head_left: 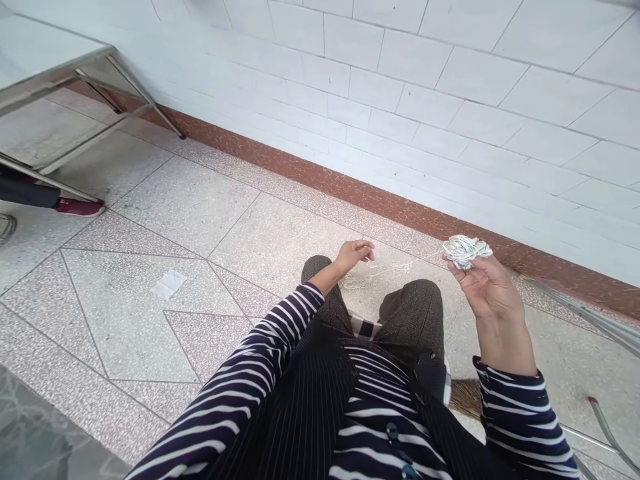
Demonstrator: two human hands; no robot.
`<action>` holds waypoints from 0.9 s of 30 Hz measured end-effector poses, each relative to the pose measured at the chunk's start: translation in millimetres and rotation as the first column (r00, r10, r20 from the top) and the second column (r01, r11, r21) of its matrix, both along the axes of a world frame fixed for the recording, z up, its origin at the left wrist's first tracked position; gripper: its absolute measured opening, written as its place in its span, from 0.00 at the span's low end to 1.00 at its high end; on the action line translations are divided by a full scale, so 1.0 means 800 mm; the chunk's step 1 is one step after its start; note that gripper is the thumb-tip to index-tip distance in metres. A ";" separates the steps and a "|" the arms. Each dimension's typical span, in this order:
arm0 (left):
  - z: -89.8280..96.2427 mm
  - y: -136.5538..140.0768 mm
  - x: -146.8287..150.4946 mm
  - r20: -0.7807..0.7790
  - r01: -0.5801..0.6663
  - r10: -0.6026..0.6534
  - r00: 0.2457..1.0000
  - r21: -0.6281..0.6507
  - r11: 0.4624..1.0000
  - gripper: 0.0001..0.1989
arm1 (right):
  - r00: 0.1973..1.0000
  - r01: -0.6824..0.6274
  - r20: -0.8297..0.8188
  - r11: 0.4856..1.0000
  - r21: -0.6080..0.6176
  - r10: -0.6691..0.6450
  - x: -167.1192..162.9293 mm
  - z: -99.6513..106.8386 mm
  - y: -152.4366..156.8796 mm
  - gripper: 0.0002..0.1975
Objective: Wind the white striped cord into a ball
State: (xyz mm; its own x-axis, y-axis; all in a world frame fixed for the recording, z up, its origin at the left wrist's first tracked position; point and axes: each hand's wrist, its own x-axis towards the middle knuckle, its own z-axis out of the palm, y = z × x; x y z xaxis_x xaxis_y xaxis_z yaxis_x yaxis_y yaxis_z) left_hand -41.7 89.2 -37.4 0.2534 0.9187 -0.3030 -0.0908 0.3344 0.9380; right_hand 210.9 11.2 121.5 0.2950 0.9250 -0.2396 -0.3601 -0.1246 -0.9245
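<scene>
A bundle of white string [466, 251] is held up in the fingers of my right hand [487, 290], off to the right of my knees. My left hand [354, 256] is closed in a pinch above the gap between my knees. A thin strand runs from the bundle toward my left hand, and the pinched fingers appear to grip it. Below the hands, loose string [361, 281] lies in a thin tangle close to the floor, partly hidden by my knees.
A metal-framed table [55, 50] stands at the upper left, with another person's red shoe [80, 206] beneath it. White paper [169, 283] lies on the tiled floor. Broom bristles [464, 397] and a bent metal tube [607, 427] show at lower right. A tiled wall [410, 100] rises ahead.
</scene>
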 end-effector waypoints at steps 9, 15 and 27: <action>-0.035 -0.053 0.064 -0.245 0.306 -0.295 0.924 0.006 0.952 0.17 | 0.993 -0.116 0.013 0.991 0.067 0.115 -0.041 0.045 0.005 0.14; -0.038 -0.042 0.095 -0.399 0.187 -0.114 0.910 0.150 0.971 0.29 | 0.977 -0.214 0.037 0.974 0.071 0.212 -0.057 0.052 -0.004 0.16; -0.058 -0.016 0.077 -0.447 0.104 -0.031 0.894 0.141 0.985 0.28 | 0.973 -0.230 0.064 0.966 0.115 0.224 -0.047 0.067 -0.009 0.11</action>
